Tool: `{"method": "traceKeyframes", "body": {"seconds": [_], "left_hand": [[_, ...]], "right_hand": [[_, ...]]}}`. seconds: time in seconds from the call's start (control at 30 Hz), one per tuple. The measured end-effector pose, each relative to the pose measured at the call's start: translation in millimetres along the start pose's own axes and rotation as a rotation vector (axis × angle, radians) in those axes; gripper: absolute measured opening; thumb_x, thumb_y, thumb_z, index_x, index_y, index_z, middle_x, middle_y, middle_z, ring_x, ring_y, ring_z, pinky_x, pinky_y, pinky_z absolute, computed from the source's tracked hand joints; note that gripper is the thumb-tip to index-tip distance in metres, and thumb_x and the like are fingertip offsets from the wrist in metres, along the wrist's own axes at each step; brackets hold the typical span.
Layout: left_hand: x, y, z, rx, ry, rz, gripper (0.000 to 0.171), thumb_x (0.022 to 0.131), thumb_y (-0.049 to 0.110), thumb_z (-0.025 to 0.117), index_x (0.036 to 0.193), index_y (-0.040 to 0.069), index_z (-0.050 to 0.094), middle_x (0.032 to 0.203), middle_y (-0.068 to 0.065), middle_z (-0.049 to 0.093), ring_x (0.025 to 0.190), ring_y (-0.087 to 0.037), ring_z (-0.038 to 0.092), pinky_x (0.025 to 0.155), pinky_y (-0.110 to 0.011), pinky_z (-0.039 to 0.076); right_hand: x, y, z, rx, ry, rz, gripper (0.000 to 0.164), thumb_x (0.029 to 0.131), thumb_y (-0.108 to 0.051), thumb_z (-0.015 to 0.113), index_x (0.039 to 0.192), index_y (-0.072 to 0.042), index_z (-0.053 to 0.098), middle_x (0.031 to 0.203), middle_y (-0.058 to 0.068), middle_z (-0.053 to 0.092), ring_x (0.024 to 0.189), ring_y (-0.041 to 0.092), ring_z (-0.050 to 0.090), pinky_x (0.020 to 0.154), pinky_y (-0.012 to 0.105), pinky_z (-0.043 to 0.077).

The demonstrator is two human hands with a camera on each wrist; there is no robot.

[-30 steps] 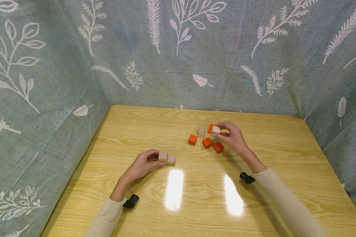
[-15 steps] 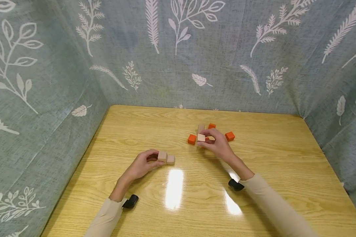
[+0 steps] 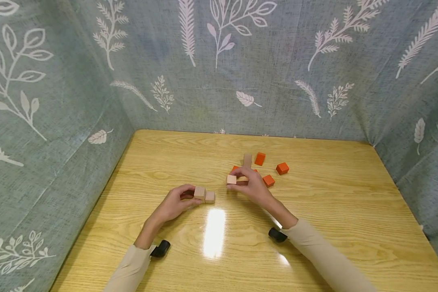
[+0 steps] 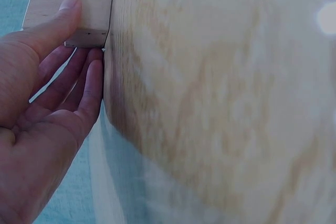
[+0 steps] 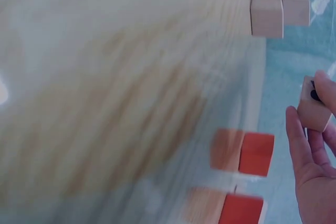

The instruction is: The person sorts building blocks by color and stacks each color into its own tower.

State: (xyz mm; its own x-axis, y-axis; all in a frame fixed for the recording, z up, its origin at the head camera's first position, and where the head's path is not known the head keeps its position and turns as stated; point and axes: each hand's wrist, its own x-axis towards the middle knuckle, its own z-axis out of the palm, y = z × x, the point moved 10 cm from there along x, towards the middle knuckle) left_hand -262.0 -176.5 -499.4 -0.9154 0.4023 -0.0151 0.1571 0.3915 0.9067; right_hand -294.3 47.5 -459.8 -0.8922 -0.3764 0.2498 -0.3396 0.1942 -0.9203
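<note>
Near the table's middle, my left hand (image 3: 172,203) pinches a small stack of plain wooden blocks between thumb and fingers. The stack's upper block (image 3: 199,192) sits on a lower block (image 4: 94,17), where the thumb rests. Another plain block (image 3: 210,197) stands on the table against the stack's right side. My right hand (image 3: 254,185) holds a light wooden cube (image 3: 231,179) raised above the table, up and right of the stack. A black mark shows on this cube's face in the right wrist view. Behind the right hand, red-orange blocks are partly hidden.
Several red-orange blocks lie at the back right, among them one block (image 3: 260,158), a second block (image 3: 282,168) and a third block (image 3: 268,181). A long plain block (image 3: 247,159) is beside them. A patterned curtain (image 3: 204,89) borders the wooden table (image 3: 168,154).
My right hand has carried the wooden cube left and toward the stack, uncovering red-orange blocks on the right and covering others. The left hand has stayed on its blocks.
</note>
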Motion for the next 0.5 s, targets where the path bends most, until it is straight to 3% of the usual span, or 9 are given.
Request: {"method": "traceKeyframes", "body": {"seconds": [0.33, 0.5], "left_hand": [[0.9, -1.0, 0.4, -0.023, 0.008, -0.001, 0.035, 0.094, 0.008, 0.076, 0.125, -0.002, 0.065, 0.121, -0.018, 0.067, 0.109, -0.032, 0.068, 0.087, -0.032, 0.057], [-4.2, 24.7, 0.5, -0.022, 0.007, 0.009, 0.032, 0.094, -0.001, 0.073, 0.124, -0.007, 0.065, 0.120, -0.023, 0.066, 0.109, -0.040, 0.067, 0.089, -0.039, 0.057]], "right_hand": [[2.6, -9.3, 33.3, 0.022, -0.053, -0.039, 0.034, 0.085, -0.007, 0.085, 0.115, -0.002, 0.068, 0.114, 0.013, 0.063, 0.106, 0.028, 0.063, 0.089, 0.032, 0.058], [2.9, -11.4, 47.6, -0.007, -0.085, -0.067, 0.036, 0.084, -0.009, 0.086, 0.115, -0.001, 0.068, 0.113, 0.013, 0.064, 0.107, 0.029, 0.065, 0.091, 0.037, 0.058]]}}
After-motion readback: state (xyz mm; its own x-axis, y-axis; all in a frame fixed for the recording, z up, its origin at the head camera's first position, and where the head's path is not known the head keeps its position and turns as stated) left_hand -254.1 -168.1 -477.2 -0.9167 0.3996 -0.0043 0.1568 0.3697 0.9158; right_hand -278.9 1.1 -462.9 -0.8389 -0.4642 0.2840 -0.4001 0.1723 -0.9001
